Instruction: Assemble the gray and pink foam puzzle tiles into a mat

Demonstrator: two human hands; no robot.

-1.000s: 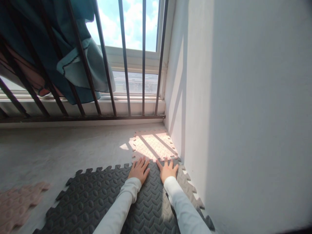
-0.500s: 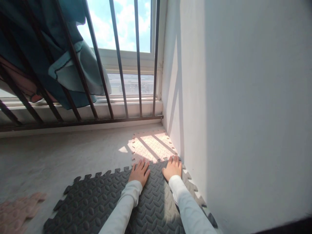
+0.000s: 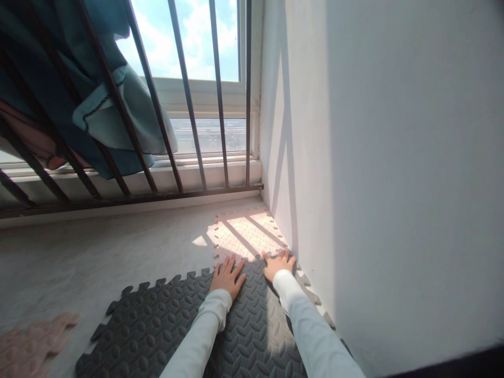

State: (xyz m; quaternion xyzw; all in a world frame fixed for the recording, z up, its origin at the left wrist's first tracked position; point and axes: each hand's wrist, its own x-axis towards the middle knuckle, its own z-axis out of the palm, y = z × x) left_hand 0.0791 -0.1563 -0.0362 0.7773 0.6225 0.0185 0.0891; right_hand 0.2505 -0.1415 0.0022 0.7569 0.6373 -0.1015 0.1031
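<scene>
Dark grey foam floor mats [image 3: 169, 315] with jigsaw edges and a raised tread pattern lie on the floor in front of me. My left hand [image 3: 227, 275] rests with fingers spread on the far edge of the grey mat. Near the wall, my right hand [image 3: 279, 263] presses on the far right corner of that mat, thumb and fingers apart. Just beyond both hands, a pink foam mat [image 3: 252, 231] lies in the corner, striped by sunlight and shadow. Its near edge meets the toothed edge of the grey mat; under my fingers the joint is hidden.
A white wall [image 3: 394, 184] rises close on the right. Dark metal railing bars [image 3: 189, 105] stand before the window, with blue cloth [image 3: 149, 115] behind them. Another pink mat [image 3: 35, 341] lies at the lower left on the grey floor [image 3: 98, 247].
My right hand has shifted slightly and turned, its thumb now pointing forward at the seam. My left hand has spread its fingers a little more and moved slightly right.
</scene>
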